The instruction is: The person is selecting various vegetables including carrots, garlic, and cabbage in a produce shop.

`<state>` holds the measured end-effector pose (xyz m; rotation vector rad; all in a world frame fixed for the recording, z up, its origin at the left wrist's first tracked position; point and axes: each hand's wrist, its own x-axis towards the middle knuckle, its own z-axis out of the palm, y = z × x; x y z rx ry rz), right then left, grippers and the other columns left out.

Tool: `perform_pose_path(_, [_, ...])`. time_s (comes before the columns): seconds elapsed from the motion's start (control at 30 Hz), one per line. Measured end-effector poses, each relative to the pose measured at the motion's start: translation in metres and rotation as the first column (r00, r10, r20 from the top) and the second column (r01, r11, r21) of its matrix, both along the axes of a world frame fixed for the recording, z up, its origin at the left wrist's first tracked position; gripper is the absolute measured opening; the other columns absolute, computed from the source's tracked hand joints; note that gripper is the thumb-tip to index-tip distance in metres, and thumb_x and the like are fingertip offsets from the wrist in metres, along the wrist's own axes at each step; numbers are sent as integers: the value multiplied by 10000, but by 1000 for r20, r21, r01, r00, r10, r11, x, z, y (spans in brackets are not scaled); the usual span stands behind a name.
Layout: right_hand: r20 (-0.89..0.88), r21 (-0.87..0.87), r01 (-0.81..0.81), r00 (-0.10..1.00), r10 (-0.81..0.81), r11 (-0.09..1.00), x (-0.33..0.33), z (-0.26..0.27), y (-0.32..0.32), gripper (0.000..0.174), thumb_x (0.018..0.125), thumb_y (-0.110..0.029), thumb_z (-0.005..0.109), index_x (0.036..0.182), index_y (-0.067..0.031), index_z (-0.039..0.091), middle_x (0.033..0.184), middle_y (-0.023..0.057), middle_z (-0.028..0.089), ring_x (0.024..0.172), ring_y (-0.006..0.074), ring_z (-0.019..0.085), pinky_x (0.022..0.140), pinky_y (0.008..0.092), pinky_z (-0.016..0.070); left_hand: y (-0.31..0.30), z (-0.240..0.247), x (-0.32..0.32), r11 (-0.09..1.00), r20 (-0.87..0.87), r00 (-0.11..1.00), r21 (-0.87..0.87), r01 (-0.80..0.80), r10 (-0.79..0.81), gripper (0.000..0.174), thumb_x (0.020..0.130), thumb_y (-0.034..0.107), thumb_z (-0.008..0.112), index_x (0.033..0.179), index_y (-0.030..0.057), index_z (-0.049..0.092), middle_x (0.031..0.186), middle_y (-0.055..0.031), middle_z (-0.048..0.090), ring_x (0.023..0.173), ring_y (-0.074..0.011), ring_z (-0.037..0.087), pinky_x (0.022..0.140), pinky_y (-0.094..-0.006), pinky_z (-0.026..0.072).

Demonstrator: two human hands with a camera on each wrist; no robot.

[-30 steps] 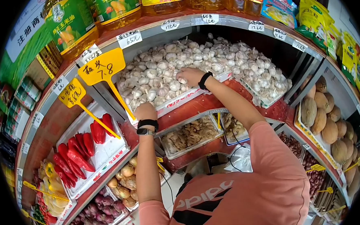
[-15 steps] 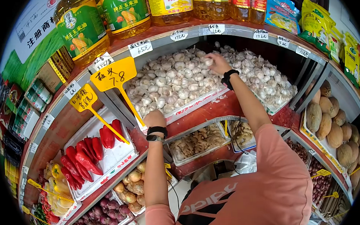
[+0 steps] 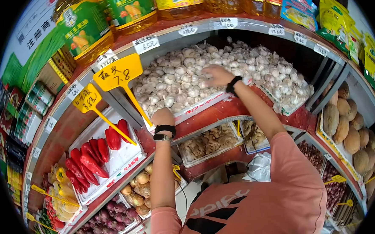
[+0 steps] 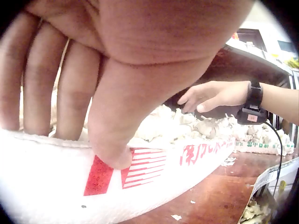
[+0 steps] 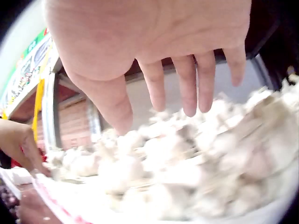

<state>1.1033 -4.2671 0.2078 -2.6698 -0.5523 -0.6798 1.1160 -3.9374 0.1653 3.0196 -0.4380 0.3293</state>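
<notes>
My left hand [image 3: 163, 116] grips the rim of a white foam box [image 4: 56, 177] at its near left corner. In the left wrist view the thumb lies against the outer wall, and the fingers go over the rim to the inside. Heaped garlic bulbs [image 3: 181, 81] fill the box. Above the heap is my right hand [image 3: 217, 76], palm down with fingers spread and straight, holding nothing. In the right wrist view its fingertips hang just over the garlic [image 5: 163, 154]. A yellow price sign [image 3: 118, 72] reading 7.8 stands beside my left hand.
Oil bottles [image 3: 131, 12] line the shelf above the garlic. Red peppers [image 3: 88, 160] lie in a tray at left, and ginger [image 3: 210, 141] sits below the box. Another garlic box [image 3: 290, 88] adjoins on the right, with squash-like produce [image 3: 344, 121] beyond it.
My right hand went from the front of the garlic to the back, pinching a bulb there, then came forward and left with fingers spread. My left hand stays at the box corner.
</notes>
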Motion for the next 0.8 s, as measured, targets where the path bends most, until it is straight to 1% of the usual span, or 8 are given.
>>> perform_pose_path(0.03, [-179,34,-39,983,44,999,4,-7,21,584,746,-334,778,1219,-43,601,1144,198,631,1089,373,569,955,430,446,2,4,-3,1000,-19,1000,7,20,-20,163,776,229,661,782,90,746,839,-153,721,819,-317,712,714,-412,567])
perform_pose_path(0.07, [-160,-19,-119,981,114,993,10,-17,37,611,729,-329,788,1239,-62,584,1135,187,620,1091,365,561,932,423,460,2,7,-5,999,-37,999,15,39,-38,166,777,232,660,783,89,745,839,-153,721,821,-317,711,718,-412,567])
perform_pose_path(0.1, [-269,-78,-82,961,58,994,9,-19,55,605,727,-305,784,1249,-86,572,1127,180,604,1095,367,558,921,425,467,2,7,-6,1000,-31,999,-8,12,-12,173,771,241,664,790,89,744,843,-149,722,822,-318,710,728,-414,565])
perform_pose_path(0.4, [-269,-59,66,960,-80,996,5,-20,69,472,728,-253,741,1162,-141,593,1054,168,617,1041,362,589,864,455,485,4,15,-12,998,-46,999,51,28,-26,192,729,277,703,809,110,752,855,-126,727,847,-303,706,741,-404,567])
perform_pose_path(0.5, [-158,-3,93,983,-93,996,-2,-16,63,451,728,-246,740,1146,-144,603,1069,174,614,958,368,616,821,441,504,6,14,-11,997,-40,998,60,49,-47,188,730,273,696,798,107,750,852,-130,726,841,-306,706,731,-405,567])
perform_pose_path(0.67, [90,350,244,952,-292,904,-30,9,5,469,703,-285,753,1127,-133,622,1045,178,660,930,359,649,801,429,528,7,15,-13,998,-17,999,45,50,-49,165,747,252,676,785,107,747,827,-135,722,813,-310,708,710,-411,566])
perform_pose_path(0.73, [57,263,555,808,-587,789,-53,13,-32,460,701,-268,756,1116,-113,632,1023,193,682,909,362,666,791,447,534,6,8,-9,999,5,999,34,37,-37,156,750,238,674,779,104,747,816,-137,720,806,-310,709,705,-411,566])
perform_pose_path(0.8, [74,234,678,702,-708,697,-65,-8,-76,445,707,-258,748,1110,-103,639,957,203,693,887,384,670,786,473,534,3,-4,0,1000,32,999,15,-2,2,147,753,225,672,776,101,747,807,-139,719,802,-309,709,704,-409,566])
